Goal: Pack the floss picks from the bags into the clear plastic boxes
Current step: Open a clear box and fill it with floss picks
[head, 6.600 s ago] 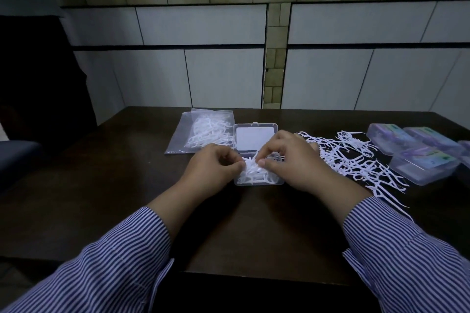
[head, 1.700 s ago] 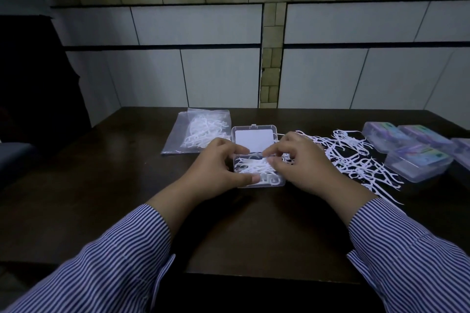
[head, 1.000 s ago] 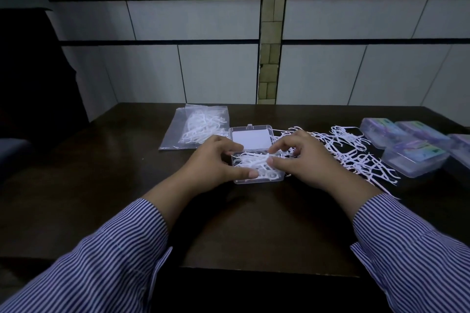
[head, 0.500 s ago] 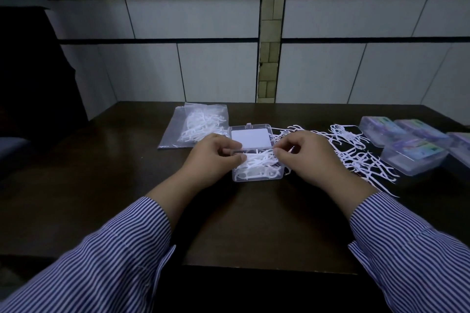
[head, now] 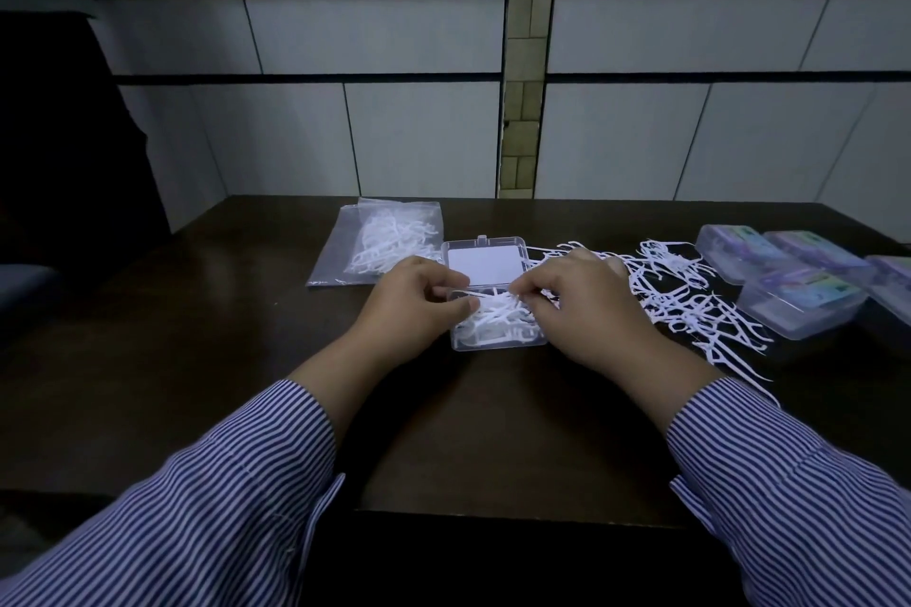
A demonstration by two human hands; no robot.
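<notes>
Box (head: 498, 340) open at table (head: 246, 360) centre — left hand (head: 414, 306) gripping its rim, right hand (head: 586, 306) pinching picks (head: 493, 311).

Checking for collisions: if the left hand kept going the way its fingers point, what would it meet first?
Probably the right hand: the left hand points rightward across the open box, fingertips nearly meeting over the picks. Depth is unclear.

One head-worn wide-angle view looks forward and down across the counter (head: 246, 335), close over it, toward the tiled wall (head: 419, 133) at 12 o'clock.
</notes>
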